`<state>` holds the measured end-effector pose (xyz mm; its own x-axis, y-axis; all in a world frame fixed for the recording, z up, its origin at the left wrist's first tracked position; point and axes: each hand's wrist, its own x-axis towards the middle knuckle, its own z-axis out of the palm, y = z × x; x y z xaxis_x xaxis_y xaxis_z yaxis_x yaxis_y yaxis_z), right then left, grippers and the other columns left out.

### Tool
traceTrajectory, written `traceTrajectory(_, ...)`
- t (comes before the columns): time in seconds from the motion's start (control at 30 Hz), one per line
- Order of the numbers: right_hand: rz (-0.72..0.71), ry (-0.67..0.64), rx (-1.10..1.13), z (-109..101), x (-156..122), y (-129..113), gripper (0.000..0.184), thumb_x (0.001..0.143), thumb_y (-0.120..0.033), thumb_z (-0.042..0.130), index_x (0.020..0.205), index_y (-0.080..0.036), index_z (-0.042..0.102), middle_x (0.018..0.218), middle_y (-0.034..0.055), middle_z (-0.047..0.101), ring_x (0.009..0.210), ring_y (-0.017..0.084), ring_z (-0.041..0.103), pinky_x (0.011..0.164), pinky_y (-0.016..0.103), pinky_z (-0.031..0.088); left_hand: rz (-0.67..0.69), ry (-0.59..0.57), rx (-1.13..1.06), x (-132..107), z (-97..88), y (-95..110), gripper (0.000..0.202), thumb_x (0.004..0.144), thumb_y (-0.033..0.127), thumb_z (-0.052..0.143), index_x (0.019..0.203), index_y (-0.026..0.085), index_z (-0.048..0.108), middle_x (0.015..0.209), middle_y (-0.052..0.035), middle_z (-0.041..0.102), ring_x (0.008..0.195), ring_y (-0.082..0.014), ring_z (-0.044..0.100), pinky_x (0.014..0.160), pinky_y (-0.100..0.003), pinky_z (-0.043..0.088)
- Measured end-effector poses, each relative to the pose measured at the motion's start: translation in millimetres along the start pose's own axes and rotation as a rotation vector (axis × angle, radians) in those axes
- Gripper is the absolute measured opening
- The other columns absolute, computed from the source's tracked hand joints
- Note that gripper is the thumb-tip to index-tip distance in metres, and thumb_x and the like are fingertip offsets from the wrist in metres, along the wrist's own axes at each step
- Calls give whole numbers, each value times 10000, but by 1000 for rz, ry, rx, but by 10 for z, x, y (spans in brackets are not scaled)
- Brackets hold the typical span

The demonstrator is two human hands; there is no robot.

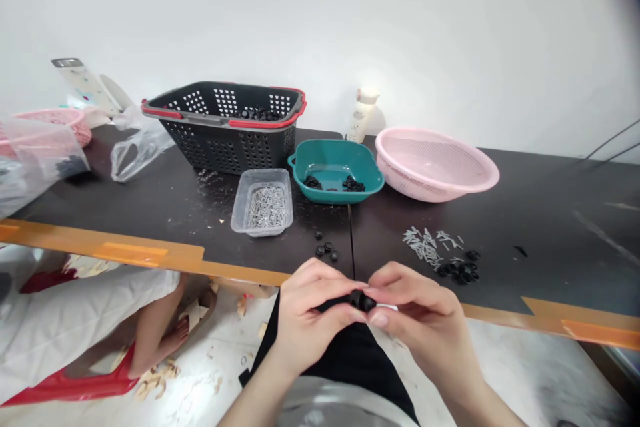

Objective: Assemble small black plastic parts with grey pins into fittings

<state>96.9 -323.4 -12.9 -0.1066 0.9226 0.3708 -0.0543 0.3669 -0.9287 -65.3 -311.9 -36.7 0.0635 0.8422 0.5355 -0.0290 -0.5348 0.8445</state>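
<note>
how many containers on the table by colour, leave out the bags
dark grey basket: 1
teal dish: 1
clear box: 1
pink colanders: 2
total: 5

On my feed, a white squeeze bottle [363,115] stands at the back of the dark table [560,213], just beside a pink colander [435,163]. Over on the left, a crumpled clear plastic bag [140,150] lies near a pink basket [55,121]. Orange tape [130,253] runs along the table's near edge. Below it I can see a co-worker's bare foot [170,340], white cloth [75,300], a red slipper [85,380] and wood scraps [153,380] on the floor.
</note>
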Motion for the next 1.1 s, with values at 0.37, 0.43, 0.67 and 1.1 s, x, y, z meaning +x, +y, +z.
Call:
traceTrajectory(0.37, 237, -11, 430, 55, -54, 110, 91, 714, -251, 836, 732, -298, 761, 687, -39, 544, 609, 76, 487, 553, 185, 421, -82, 13, -224, -48, 152, -44, 310, 764, 502, 727, 745, 200, 796, 660, -53, 655, 605, -128, 580, 548, -210, 434)
traceTrajectory(0.43, 265, -33, 449, 42, -57, 92, 79, 741, -248, 814, 723, -287, 748, 695, -37, 534, 601, 77, 474, 550, 193, 409, -82, 22, -224, -56, 152, -45, 302, 754, 506, 733, 756, 210, 794, 657, -44, 651, 613, -124, 577, 556, -205, 432)
traceTrajectory(0.67, 107, -38, 72, -52, -62, -33, 134, 782, -218, 775, 862, -325, 780, 742, -14, 611, 649, 106, 542, 558, 223, 415, -74, 7, -154, -67, 136, -17, 324, 778, 520, 704, 794, 206, 784, 654, -33, 628, 618, -113, 569, 554, -189, 428)
traceTrajectory(1.1, 42, -33, -60, -10, 41, -69, 107, 750, -161, 780, 704, -252, 747, 643, -22, 674, 569, 95, 597, 533, 187, 460, 92, 89, 101, 22, 55, 78, 338, 778, 493, 713, 695, 167, 740, 641, -42, 682, 616, -130, 635, 566, -197, 505)
